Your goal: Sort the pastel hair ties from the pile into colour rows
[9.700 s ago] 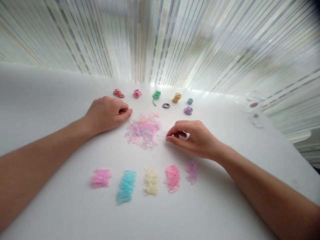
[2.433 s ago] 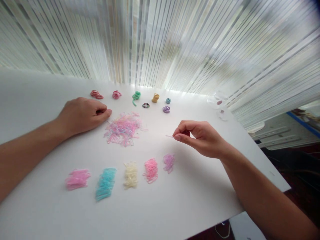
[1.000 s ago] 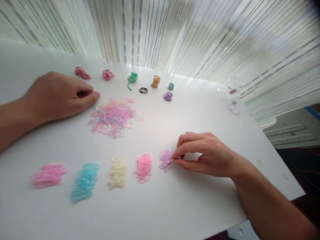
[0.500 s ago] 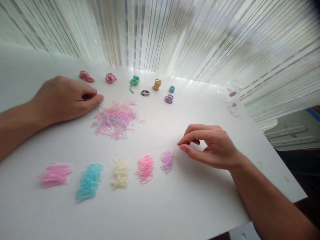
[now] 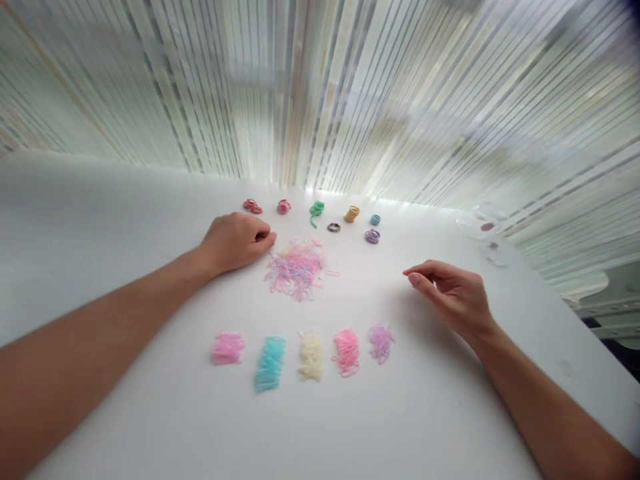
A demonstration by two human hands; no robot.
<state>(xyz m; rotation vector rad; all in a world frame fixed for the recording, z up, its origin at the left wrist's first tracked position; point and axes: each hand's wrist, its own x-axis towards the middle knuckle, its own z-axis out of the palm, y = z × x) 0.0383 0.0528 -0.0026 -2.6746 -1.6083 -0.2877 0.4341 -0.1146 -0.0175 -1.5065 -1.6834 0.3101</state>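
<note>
My left hand (image 5: pixel 235 241) rests on the table as a loose fist, with nothing visible in it. Its fingertips lie beside a mixed heap of small pastel rubber bands (image 5: pixel 299 270). Over the table to the right of the heap is my right hand (image 5: pixel 453 293), its thumb and index tips slightly apart and holding nothing I can see. Sorted bands lie in a row nearer me: a lilac-pink pile (image 5: pixel 228 349), a turquoise pile (image 5: pixel 271 363), a cream pile (image 5: pixel 311 357), a pink pile (image 5: pixel 347 352) and a small purple pile (image 5: pixel 381 343), nearest the right hand.
Along the back of the white table (image 5: pixel 320 427) sit red (image 5: pixel 252 206), pink (image 5: pixel 283 207), green (image 5: pixel 317 211), yellow (image 5: pixel 352 213), blue (image 5: pixel 375 219) and purple coils (image 5: pixel 372 236), with a dark multicoloured ring (image 5: pixel 333 227). Clear plastic pieces (image 5: pixel 493 250) lie at right. String curtains (image 5: pixel 300 93) hang behind.
My right hand carried a thin band to the purple pile, let go there, then lifted away up and to the right. My left hand stays by the heap; the camera view has shifted.
</note>
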